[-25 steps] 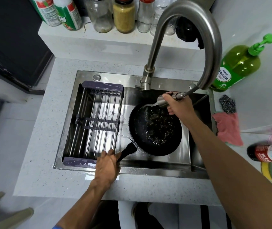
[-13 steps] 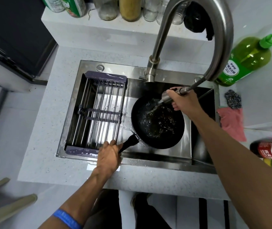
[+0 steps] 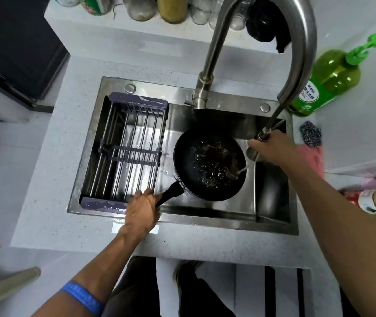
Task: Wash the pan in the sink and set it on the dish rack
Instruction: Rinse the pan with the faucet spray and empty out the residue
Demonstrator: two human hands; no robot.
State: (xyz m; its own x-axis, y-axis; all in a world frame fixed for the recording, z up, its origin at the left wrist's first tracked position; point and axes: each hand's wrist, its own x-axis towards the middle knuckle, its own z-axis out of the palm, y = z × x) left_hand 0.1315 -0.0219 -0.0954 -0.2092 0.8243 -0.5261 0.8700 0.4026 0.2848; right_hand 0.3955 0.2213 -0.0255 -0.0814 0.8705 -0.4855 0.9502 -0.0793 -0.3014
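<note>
A black pan [image 3: 194, 154] sits in the steel sink [image 3: 216, 216], its bottom covered with bubbling water. My left hand [image 3: 142, 210] grips the pan's black handle [image 3: 171, 193] at the sink's front edge. My right hand [image 3: 274, 149] holds the pull-out spray head [image 3: 252, 154] of the tall curved faucet [image 3: 296, 42] over the pan's right rim, and a thin stream runs into the pan. The grey dish rack [image 3: 127, 152] spans the sink's left half, with nothing on it.
A green soap pump bottle [image 3: 329, 78] stands at the back right. A steel scourer [image 3: 310, 133] and a pink cloth [image 3: 312, 159] lie right of the sink. Jars line the back ledge [image 3: 114, 35]. More bottles crowd the right edge.
My right hand has drawn the spray head from the pan's back rim to its right rim. The left hand keeps its grip on the handle. The camera has come closer.
</note>
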